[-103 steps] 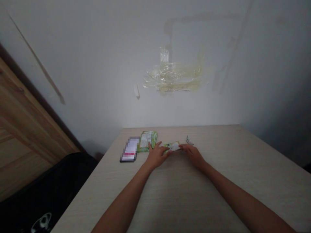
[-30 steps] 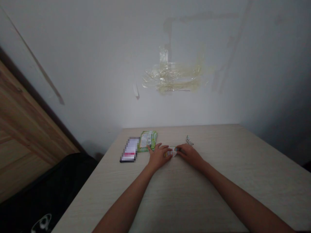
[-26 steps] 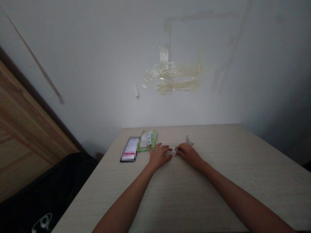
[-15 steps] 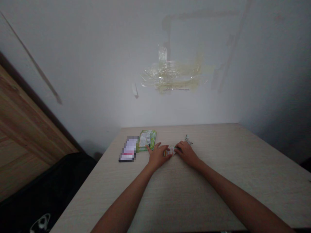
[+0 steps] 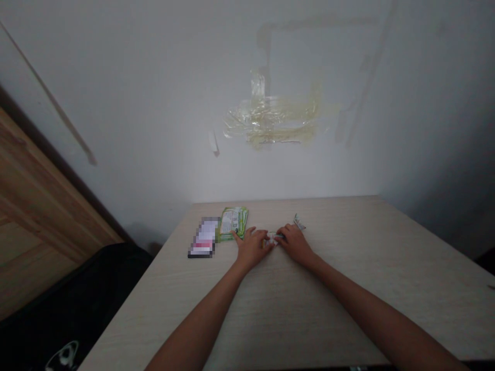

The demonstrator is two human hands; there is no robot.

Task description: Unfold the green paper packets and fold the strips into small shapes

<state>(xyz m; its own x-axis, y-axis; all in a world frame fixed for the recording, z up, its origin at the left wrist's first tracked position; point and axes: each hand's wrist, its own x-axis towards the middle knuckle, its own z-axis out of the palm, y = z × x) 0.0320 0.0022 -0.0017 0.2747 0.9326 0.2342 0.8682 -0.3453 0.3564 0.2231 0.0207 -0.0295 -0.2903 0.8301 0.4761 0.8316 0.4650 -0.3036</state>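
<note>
Green packets (image 5: 233, 222) lie in a flat stack just beyond the left hand (image 5: 253, 248) and to its left, printed side up with a pale block of text. The hand's outermost finger stretches over the stack's near edge; whether it presses there I cannot tell. Farther left of that hand, beside the stack, rests a phone (image 5: 204, 238), its bright screen blurred into squares with a reddish band low down. Just past the knuckles of the right hand (image 5: 296, 245) sits a small folded scrap (image 5: 299, 222), whitish with dark and green print, one tip raised.

Both hands rest on a pale wood-grain table (image 5: 328, 309), close together but apart, with the small packet (image 5: 273, 239) between their fingertips. The left thumb and fingers are clamped on its left end, the right fingers on its right end. It looks whitish with a touch of yellow near the left fingers, narrow and bent or folded; the fingers cover most of it, so its print is unreadable.

Well beyond the hands, clear tape (image 5: 278, 121) clings to a grey wall (image 5: 162, 103). Far left of the left hand are wooden boards (image 5: 34, 206) and black cloth (image 5: 88, 299) bearing a white design.
</note>
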